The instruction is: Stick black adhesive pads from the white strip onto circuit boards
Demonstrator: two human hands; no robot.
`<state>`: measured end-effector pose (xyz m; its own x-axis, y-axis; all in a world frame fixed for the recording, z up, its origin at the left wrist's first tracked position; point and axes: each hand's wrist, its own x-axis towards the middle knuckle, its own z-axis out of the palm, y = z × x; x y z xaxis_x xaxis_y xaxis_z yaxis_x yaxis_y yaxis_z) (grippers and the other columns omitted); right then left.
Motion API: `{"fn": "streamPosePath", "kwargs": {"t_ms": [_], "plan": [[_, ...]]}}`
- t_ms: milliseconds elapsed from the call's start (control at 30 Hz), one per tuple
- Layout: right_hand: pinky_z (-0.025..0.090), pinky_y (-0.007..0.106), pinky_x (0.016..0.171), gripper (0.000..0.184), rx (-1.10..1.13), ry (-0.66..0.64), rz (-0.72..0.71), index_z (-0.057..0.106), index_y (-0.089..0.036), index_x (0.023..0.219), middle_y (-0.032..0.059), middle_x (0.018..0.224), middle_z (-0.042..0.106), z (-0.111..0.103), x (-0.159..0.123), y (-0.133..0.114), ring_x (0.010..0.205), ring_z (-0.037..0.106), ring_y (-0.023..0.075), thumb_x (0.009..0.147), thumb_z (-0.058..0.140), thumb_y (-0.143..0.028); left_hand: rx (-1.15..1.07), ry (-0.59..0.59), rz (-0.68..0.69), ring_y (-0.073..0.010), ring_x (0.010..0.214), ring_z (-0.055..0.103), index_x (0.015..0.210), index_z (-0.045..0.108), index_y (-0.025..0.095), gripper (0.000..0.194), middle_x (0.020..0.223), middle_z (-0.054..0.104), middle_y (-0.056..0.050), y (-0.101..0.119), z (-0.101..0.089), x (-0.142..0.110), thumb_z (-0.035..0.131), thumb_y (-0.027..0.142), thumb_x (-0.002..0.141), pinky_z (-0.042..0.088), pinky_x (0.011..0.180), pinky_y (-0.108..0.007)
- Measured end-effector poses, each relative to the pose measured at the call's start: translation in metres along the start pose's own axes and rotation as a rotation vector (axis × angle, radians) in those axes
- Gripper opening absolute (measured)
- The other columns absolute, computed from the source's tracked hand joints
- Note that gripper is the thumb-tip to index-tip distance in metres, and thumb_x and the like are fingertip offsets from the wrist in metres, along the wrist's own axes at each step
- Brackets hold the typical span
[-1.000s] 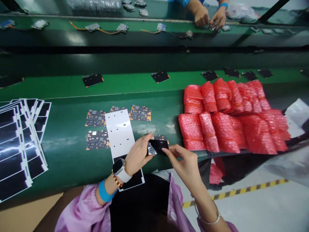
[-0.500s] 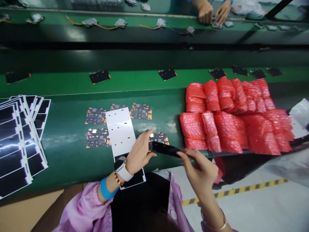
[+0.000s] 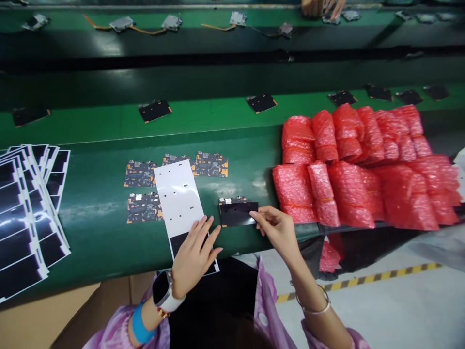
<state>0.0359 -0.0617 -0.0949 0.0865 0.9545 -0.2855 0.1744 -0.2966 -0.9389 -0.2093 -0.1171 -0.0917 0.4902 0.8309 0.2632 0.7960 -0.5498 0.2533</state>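
Touching black film point(image 3: 238, 214) edge with right hand point(image 3: 276, 232), film atop circuit board point(image 3: 232, 199)

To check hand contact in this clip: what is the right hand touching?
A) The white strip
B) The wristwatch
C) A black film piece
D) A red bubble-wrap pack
C. The fingertips of the right hand are on the right end of the black film piece, which lies over a circuit board.
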Motion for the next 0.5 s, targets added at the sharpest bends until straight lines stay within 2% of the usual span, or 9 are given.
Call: {"fn": "streamPosePath", "kwargs": {"t_ms": [100,500], "plan": [[0.036,0.022,0.042,0.039,-0.011,0.001,-0.006,0.066,-0.017,0.075,-0.0027,0.051,0.056,0.0,0.0026,-0.0015,0.041,0.047,0.0099,0.081,0.077,-0.054,-0.008,0.042,0.01,-0.034,0.134,0.058,0.133,0.059,0.009,0.039,0.14,0.063,-0.02,-0.0011,0.0025,0.0006,0.06,0.025,0.098,0.054,0.109,-0.049],[0.04,0.022,0.042,0.035,-0.01,0.016,-0.02,0.066,-0.017,0.075,-0.0023,0.052,0.057,0.0023,-0.0001,-0.003,0.042,0.05,0.0104,0.081,0.078,-0.05,-0.013,0.029,0.009,-0.0347,0.136,0.056,0.133,0.06,0.009,0.039,0.141,0.061,-0.021,-0.0009,0.0017,0.0009,0.061,0.024,0.097,0.053,0.109,-0.05]]}}
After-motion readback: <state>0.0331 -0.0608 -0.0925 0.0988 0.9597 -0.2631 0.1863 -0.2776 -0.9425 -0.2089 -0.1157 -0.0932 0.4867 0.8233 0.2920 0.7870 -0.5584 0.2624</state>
